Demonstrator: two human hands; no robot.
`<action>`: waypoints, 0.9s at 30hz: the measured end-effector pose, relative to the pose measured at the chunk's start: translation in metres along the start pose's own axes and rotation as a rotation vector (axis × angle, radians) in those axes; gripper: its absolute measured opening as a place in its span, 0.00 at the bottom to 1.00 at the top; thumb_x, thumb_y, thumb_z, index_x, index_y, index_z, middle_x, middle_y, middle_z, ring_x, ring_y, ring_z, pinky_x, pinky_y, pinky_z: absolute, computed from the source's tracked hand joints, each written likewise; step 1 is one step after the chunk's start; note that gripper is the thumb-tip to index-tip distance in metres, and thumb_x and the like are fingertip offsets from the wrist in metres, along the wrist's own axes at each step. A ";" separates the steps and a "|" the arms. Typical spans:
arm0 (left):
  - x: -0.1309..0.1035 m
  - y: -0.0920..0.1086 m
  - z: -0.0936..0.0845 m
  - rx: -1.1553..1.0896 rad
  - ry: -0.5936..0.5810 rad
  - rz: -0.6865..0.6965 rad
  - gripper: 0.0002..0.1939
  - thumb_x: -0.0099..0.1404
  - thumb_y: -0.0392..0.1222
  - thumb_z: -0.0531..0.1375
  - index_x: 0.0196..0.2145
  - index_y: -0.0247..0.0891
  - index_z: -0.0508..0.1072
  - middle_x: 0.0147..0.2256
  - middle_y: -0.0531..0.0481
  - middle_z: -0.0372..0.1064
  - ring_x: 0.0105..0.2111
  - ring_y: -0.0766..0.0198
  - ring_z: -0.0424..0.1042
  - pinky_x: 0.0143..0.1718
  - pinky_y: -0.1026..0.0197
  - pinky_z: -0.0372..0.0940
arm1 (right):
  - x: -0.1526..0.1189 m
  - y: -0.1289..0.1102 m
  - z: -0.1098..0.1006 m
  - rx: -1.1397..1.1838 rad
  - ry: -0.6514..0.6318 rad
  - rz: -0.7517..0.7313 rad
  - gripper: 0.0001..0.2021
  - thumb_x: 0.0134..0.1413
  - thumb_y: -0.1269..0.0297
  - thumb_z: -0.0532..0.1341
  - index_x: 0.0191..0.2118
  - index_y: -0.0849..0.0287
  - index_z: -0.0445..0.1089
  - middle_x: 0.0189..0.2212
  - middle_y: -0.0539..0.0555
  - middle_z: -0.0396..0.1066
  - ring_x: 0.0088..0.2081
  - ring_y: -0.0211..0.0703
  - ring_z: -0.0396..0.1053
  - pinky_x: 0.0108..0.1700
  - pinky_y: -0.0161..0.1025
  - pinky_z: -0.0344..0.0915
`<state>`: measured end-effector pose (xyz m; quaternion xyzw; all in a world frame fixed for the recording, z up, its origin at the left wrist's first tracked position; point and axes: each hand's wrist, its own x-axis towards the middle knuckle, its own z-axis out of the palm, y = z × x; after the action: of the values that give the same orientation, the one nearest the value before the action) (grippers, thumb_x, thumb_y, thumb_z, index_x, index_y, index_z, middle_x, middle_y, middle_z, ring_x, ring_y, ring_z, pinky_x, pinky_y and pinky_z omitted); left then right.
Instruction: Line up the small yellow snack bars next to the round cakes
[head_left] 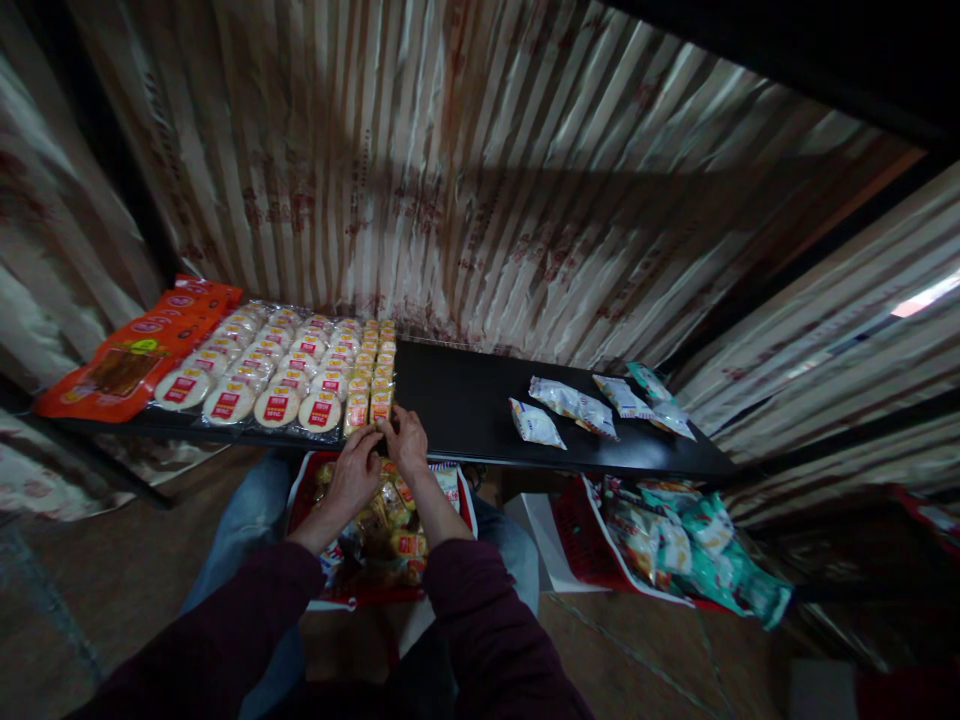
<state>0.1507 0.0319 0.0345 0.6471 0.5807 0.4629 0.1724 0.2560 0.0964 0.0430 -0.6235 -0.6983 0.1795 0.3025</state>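
My left hand (358, 474) is at the shelf's front edge, fingers curled together just below the yellow rows; anything inside them is hidden. Beside it, my right hand (407, 442) pinches the near edge of a small yellow snack packet (381, 404), the front one in the right-hand row. A second yellow packet (356, 410) fronts the neighbouring row. To their left, several rows of round white rice crackers (320, 410) in clear wrappers lie overlapped. Below my hands, between my knees, a red basket (300, 493) holds many yellow-wrapped packets (390, 505).
An orange bag (142, 345) lies at the left end of the black shelf (457, 400). Several loose white packets (538, 423) lie toward its right end. Another red basket (581, 530) with teal and white bags (705, 540) stands low on the right. Striped curtain (465, 180) hangs behind.
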 end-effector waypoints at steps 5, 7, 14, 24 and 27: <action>-0.002 0.000 0.002 0.006 0.006 -0.011 0.19 0.56 0.30 0.51 0.43 0.36 0.72 0.51 0.42 0.65 0.52 0.55 0.65 0.55 0.50 0.62 | 0.002 0.001 -0.001 0.036 -0.005 0.001 0.19 0.54 0.58 0.59 0.51 0.57 0.67 0.38 0.55 0.68 0.39 0.43 0.67 0.43 0.38 0.63; -0.002 0.000 0.001 0.013 0.000 -0.002 0.19 0.56 0.30 0.50 0.43 0.36 0.72 0.51 0.41 0.65 0.52 0.55 0.65 0.55 0.50 0.62 | 0.002 0.002 -0.002 0.057 -0.008 0.001 0.21 0.53 0.57 0.60 0.53 0.57 0.65 0.38 0.55 0.68 0.38 0.43 0.67 0.43 0.38 0.63; -0.002 0.003 0.001 0.029 -0.024 -0.004 0.18 0.56 0.29 0.50 0.43 0.35 0.72 0.52 0.40 0.64 0.53 0.54 0.64 0.55 0.49 0.61 | 0.003 0.003 0.000 0.075 -0.006 -0.012 0.22 0.53 0.59 0.60 0.54 0.57 0.65 0.40 0.55 0.67 0.39 0.42 0.68 0.43 0.37 0.64; -0.006 0.002 -0.012 0.110 0.131 -0.007 0.16 0.60 0.31 0.50 0.42 0.36 0.72 0.44 0.41 0.63 0.46 0.56 0.67 0.50 0.54 0.64 | 0.004 0.001 -0.003 0.088 -0.030 0.004 0.23 0.53 0.59 0.59 0.54 0.59 0.65 0.41 0.57 0.68 0.39 0.43 0.68 0.45 0.38 0.64; -0.005 -0.003 -0.015 0.206 0.149 -0.027 0.15 0.60 0.33 0.51 0.43 0.35 0.72 0.45 0.40 0.61 0.46 0.54 0.67 0.49 0.52 0.65 | 0.004 0.001 -0.002 0.085 -0.030 0.011 0.23 0.53 0.59 0.59 0.55 0.60 0.64 0.42 0.57 0.68 0.39 0.43 0.68 0.45 0.38 0.64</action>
<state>0.1375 0.0233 0.0384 0.6175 0.6449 0.4451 0.0675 0.2579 0.1004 0.0446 -0.6109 -0.6911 0.2200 0.3175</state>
